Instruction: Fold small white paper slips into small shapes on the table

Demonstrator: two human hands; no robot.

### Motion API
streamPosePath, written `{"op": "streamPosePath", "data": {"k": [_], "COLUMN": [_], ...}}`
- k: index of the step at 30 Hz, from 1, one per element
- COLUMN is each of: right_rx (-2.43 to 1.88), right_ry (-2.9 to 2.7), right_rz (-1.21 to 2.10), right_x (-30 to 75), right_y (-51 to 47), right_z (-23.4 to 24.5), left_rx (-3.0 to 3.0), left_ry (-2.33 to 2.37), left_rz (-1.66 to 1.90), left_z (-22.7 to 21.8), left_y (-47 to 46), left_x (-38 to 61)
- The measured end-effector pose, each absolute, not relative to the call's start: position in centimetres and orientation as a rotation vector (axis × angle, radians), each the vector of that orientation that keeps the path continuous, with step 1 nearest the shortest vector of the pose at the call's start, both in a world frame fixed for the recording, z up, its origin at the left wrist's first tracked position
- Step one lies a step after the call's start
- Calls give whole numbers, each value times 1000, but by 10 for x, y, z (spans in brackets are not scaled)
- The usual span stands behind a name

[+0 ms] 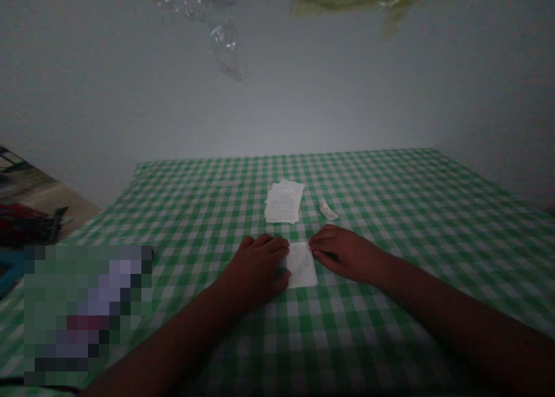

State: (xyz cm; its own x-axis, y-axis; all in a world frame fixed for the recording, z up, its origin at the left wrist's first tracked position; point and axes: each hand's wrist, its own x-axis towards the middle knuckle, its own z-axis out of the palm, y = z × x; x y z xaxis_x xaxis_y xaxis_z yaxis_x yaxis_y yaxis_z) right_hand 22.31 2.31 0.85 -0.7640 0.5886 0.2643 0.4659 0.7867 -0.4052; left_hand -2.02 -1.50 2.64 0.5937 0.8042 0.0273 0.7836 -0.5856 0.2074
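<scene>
A small printed paper sheet [302, 265] lies on the checked cloth between my two hands. My left hand [262, 267] is closed around its left edge, fingers at the upper corner and thumb at the lower one. At the upper right edge, my right hand [340, 251] pinches the sheet with its fingertips. Just beyond, a loose stack of printed sheets [282, 203] lies with its corners askew. A crumpled white scrap [328, 210] rests to the right of that stack, above my right hand.
A green and white checked tablecloth [403, 195] covers the table, which meets a pale wall [329, 96]. At the left front lies a blurred-out elongated object [102, 299]. Clear plastic [225, 44] hangs on the wall. Red and blue items [26, 226] stand beyond the left edge.
</scene>
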Motion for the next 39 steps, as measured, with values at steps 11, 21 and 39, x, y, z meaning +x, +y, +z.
{"op": "streamPosePath", "data": {"k": [11, 21, 39], "right_rx": [-809, -792, -801], "right_ry": [-2523, -2579, -2812], "right_rz": [383, 443, 242], "right_x": [217, 223, 227], "right_y": [35, 30, 10], "right_z": [-3, -2, 9], "left_rx": [2629, 2616, 2584], "left_ry": [1349, 1327, 1323], "left_rz": [172, 158, 179], "left_z": [29, 30, 28], "left_y": [-15, -11, -10], "left_x": [-20, -23, -24]}}
